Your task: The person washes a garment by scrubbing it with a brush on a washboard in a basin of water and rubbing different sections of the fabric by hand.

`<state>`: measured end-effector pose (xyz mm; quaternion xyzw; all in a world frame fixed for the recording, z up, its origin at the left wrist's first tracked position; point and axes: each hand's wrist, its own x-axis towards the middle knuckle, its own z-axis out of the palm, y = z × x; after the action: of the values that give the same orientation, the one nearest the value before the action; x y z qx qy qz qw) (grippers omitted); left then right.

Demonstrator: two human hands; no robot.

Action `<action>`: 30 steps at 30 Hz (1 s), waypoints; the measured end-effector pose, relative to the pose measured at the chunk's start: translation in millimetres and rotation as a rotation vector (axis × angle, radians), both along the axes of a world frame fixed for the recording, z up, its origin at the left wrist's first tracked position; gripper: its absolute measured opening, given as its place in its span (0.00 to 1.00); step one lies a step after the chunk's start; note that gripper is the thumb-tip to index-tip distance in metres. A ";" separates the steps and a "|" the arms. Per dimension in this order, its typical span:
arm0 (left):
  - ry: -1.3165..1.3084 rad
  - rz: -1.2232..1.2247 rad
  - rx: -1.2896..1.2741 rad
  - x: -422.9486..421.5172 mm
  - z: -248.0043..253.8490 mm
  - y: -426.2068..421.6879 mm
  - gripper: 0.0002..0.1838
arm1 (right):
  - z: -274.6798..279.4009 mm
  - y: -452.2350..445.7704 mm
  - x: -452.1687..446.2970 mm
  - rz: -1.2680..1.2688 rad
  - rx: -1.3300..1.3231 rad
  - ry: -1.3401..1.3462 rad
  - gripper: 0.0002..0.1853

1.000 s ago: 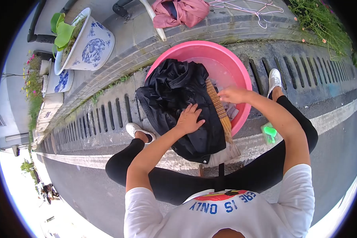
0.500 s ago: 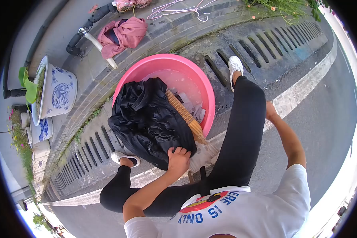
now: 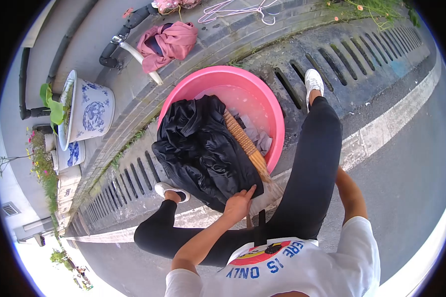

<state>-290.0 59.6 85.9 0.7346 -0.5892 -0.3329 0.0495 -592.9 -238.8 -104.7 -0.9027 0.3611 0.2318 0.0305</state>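
A black garment (image 3: pixel 203 143) lies bunched over a wooden washboard (image 3: pixel 244 142), which slants out over the near rim of a pink basin (image 3: pixel 277 114). My left hand (image 3: pixel 239 204) grips the garment's lower edge near the board's bottom end, with the index finger resting along the cloth. Cloudy water and some greyish cloth (image 3: pixel 262 141) show inside the basin, right of the washboard. My right forearm (image 3: pixel 351 195) comes down beside my right thigh. Behind that leg the hand itself is hidden.
Slotted drain covers (image 3: pixel 354 57) run beneath the basin and my feet. On the ledge beyond are a pink garment (image 3: pixel 171 44), hangers (image 3: pixel 240 10) and a pipe with a tap (image 3: pixel 118 39). A blue-and-white planter (image 3: pixel 91 111) stands at left.
My right hand has dropped from beside the knee to behind the thigh. The left hand stays at the garment's edge, its index finger now straighter. The whole view has shifted slightly.
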 end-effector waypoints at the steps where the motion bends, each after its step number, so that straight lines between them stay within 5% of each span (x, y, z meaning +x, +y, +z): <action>1: -0.004 -0.001 0.001 0.3 0.3 2.0 0.32 | 6.5 -1.0 3.3 0.063 0.004 0.084 0.20; 18: -0.169 -0.142 -0.162 -5.8 11.5 14.6 0.31 | 80.0 -12.3 -20.7 0.074 0.216 0.122 0.17; 20: -0.135 -0.166 -0.151 -6.5 8.1 16.0 0.33 | 106.7 -39.9 -31.1 -0.034 0.190 0.059 0.17; 23: -0.080 -0.200 -0.130 -7.6 5.4 15.7 0.33 | 189.8 -118.2 -26.9 -0.355 -0.244 -0.127 0.15; 25: -0.078 -0.208 -0.134 -7.7 4.3 12.9 0.32 | 250.3 -175.5 18.8 -0.512 -0.305 -0.267 0.27; 27: -0.107 -0.199 -0.152 -8.5 3.7 12.5 0.31 | 295.1 -205.3 81.5 -0.279 -0.253 -0.544 0.28; 30: -0.060 -0.196 -0.082 -6.9 4.4 8.6 0.31 | 328.8 -144.0 213.5 0.174 -0.097 -0.620 0.21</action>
<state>-296.9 68.2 90.3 0.6805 -0.6724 -0.2896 0.0293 -379.5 -382.7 224.0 -0.9582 0.2670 -0.0698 0.0758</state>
